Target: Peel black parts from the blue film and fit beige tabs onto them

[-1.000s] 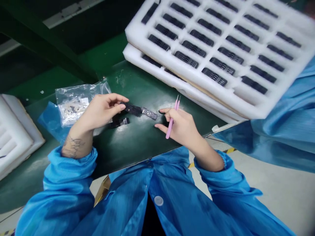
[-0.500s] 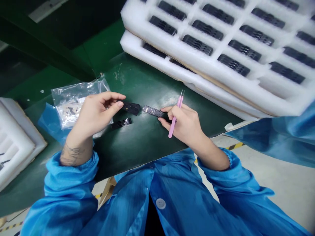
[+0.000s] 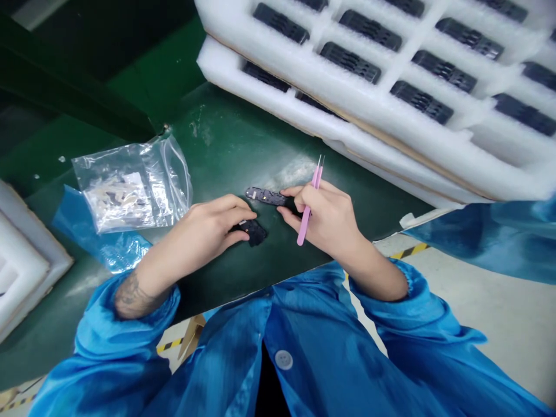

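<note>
My left hand (image 3: 208, 230) rests on the green table (image 3: 243, 145), its fingers closed on a small black part (image 3: 252, 230). My right hand (image 3: 326, 219) pinches a thin dark strip-shaped part (image 3: 264, 196) by its right end, and pink tweezers (image 3: 309, 200) are tucked in the same hand, tips pointing up and away. The two parts lie a short way apart between my hands. The other black comb-like part seen earlier is hidden under my left hand.
Two stacked white foam trays (image 3: 347, 116) with rows of black parts fill the back right. A clear zip bag (image 3: 130, 185) of small pieces lies on blue film (image 3: 104, 246) at the left. Another white foam tray (image 3: 21, 260) sits at the far left edge.
My left hand came down and to the right with the black part, closer to my right hand. The right hand took hold of the strip part, now apart from the black part.
</note>
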`<action>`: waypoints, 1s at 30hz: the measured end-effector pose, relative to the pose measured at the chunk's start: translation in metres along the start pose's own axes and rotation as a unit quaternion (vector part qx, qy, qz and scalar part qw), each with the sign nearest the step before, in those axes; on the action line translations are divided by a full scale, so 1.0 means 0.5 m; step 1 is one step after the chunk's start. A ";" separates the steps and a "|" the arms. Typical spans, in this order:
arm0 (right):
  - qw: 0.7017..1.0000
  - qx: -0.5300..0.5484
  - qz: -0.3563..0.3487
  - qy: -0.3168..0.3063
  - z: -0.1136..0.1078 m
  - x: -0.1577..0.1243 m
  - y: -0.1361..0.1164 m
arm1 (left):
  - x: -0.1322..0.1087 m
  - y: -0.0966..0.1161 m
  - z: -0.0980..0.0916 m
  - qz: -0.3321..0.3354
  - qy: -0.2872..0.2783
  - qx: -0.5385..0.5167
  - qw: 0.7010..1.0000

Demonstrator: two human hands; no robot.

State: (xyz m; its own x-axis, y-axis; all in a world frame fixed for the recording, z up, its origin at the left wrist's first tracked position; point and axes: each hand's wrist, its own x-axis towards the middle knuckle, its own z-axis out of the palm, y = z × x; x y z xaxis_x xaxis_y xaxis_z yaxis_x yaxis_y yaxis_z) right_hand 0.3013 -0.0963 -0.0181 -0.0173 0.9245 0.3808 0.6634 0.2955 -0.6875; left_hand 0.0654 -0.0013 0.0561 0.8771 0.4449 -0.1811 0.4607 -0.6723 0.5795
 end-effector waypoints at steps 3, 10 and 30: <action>1.000 0.000 0.007 -0.005 0.001 0.000 0.001 | -0.005 0.000 -0.005 0.014 -0.037 0.010 0.999; 0.994 0.106 0.025 0.022 -0.018 0.002 -0.010 | 0.014 -0.016 0.000 -0.014 0.145 -0.007 0.989; 0.998 0.063 0.022 -0.010 -0.003 0.010 -0.010 | 0.060 -0.026 0.042 -0.035 0.120 0.009 0.992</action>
State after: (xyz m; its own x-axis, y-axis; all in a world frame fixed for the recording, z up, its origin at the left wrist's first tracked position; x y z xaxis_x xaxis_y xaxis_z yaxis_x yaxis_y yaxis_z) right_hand 0.2989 -0.0934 -0.0116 -0.0055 0.9414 0.3373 0.5653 0.2811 -0.7755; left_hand 0.0885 0.0080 0.0265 0.7859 0.6179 -0.0245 0.5240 -0.6443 0.5570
